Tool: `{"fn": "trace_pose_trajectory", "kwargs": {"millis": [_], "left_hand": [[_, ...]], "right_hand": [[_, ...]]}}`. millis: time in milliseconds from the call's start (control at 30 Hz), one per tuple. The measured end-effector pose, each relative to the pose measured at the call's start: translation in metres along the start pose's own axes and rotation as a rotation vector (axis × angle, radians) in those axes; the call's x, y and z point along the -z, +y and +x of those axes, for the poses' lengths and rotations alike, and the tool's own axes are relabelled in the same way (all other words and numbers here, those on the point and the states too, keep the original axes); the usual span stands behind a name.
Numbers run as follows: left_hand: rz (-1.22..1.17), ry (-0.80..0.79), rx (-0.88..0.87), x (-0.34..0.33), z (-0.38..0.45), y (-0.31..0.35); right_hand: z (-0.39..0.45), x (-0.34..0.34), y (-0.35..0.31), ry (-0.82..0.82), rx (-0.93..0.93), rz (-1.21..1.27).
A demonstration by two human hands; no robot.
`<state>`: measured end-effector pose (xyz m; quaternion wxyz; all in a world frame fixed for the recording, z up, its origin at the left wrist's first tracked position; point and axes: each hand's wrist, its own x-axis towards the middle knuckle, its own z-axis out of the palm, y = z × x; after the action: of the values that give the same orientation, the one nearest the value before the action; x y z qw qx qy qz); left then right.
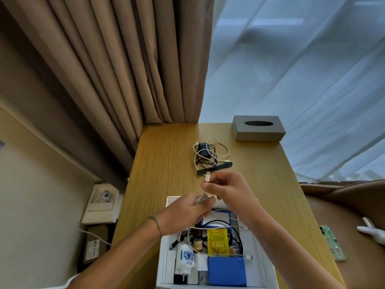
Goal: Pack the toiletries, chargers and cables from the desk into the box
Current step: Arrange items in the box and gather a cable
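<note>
No legible text. Yellow sachet [217,241] print, white tube [186,257] blue emblem, cardboard box label [93,249]: all too blurred to read.

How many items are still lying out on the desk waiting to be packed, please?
3, possibly more hidden: a tangle of cables with a black charger, a black comb in front of it, and a dark nail file beside the comb. The grey tissue box probably stays.

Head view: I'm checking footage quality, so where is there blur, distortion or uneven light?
Head view: wide-angle bending shows in the curtains and desk edges; daylight through the sheer curtain brightens the right side; the left hand and white cable are slightly motion-blurred; the right hand is sharper.
</note>
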<state>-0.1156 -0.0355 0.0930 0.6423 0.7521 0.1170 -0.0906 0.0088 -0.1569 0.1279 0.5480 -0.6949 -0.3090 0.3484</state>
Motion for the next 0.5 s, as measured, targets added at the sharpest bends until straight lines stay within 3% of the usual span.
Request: {"fn": "trace_pose_trajectory", "kwargs": {"millis": [100, 167, 400, 500], "left_hand": [[-0.045, 0.062, 0.078, -0.007, 0.002, -0.014], [0.052, 0.099, 0.124, -0.017, 0.004, -0.026], [0.871, 0.085, 0.202, -0.059, 0.021, -0.068], [1.055, 0.127, 0.155, -0.086, 0.030, -0.083]], "right_hand": [[-0.003, 0.004, 0.014, 0.008, -0.097, 0.050], [-0.007, 0.008, 0.026, 0.030, -0.162, 0.076], [-0.026, 0.034, 0.068, 0.172, -0.296, 0.061], [-0.037, 0.039, 0.082, 0.171, -0.305, 0.056]]}}
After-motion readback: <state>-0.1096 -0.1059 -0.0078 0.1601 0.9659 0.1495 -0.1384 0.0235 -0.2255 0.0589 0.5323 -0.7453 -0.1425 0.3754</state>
